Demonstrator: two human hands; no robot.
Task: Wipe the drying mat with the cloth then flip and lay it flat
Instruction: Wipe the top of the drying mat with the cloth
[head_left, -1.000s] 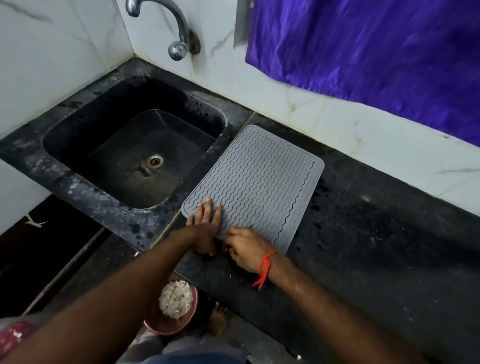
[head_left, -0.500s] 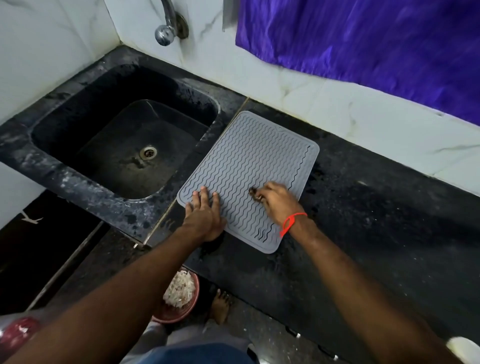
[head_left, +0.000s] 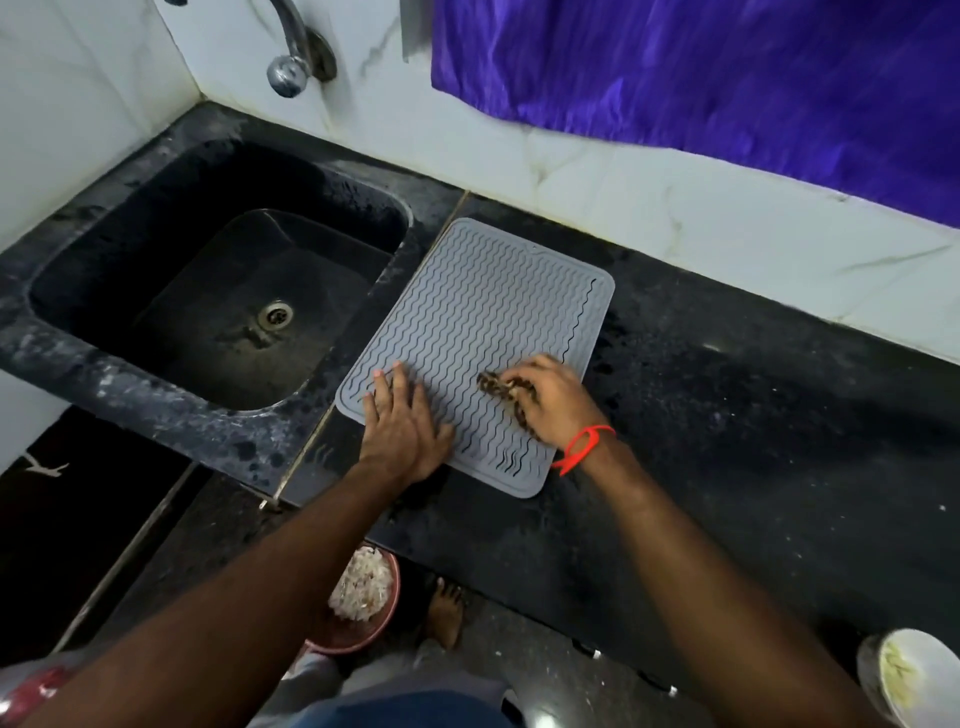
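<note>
Dim, soft light; warped edges

Left hand (head_left: 402, 431) is flat, fingers straight toward 12 o'clock; right hand (head_left: 550, 402) is curled, knuckles toward 10.

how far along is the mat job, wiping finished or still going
Done: nothing finished shows. In hand: the left hand presses the drying mat flat on the counter while the right hand holds the cloth on it, mid-wipe. Left: the rest of the wiping, then flipping it and laying it flat.
</note>
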